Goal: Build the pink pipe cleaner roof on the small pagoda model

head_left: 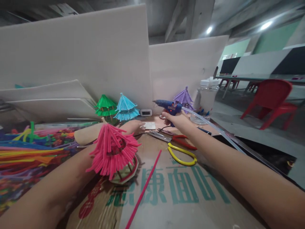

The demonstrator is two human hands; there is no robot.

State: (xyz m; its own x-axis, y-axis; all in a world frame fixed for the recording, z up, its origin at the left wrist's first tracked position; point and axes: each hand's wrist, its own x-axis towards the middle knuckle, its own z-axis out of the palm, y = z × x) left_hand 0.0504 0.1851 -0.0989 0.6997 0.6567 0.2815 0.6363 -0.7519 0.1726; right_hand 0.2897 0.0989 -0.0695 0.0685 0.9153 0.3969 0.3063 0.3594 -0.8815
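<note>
My right hand [175, 120] is wrapped round the grip of a blue hot glue gun [167, 106], held above the far part of the bench with its nozzle pointing left and a clear glue stick trailing behind. My left hand [133, 126] reaches forward past a pink pipe-cleaner pavilion [112, 152] and rests near a small white card [149, 125]; its fingers are stretched out. The pink pavilion stands on the cardboard sheet [176, 197] in front of my left forearm.
Green [105, 106], blue [125, 108] and purple [184, 97] pavilions stand by the white partition. A heap of coloured pipe cleaners [28, 149] lies left. Yellow-handled scissors [182, 154], red-handled pliers [179, 140], a loose pink stem [145, 187], a plastic jar [206, 95] and a red chair [271, 98] are also there.
</note>
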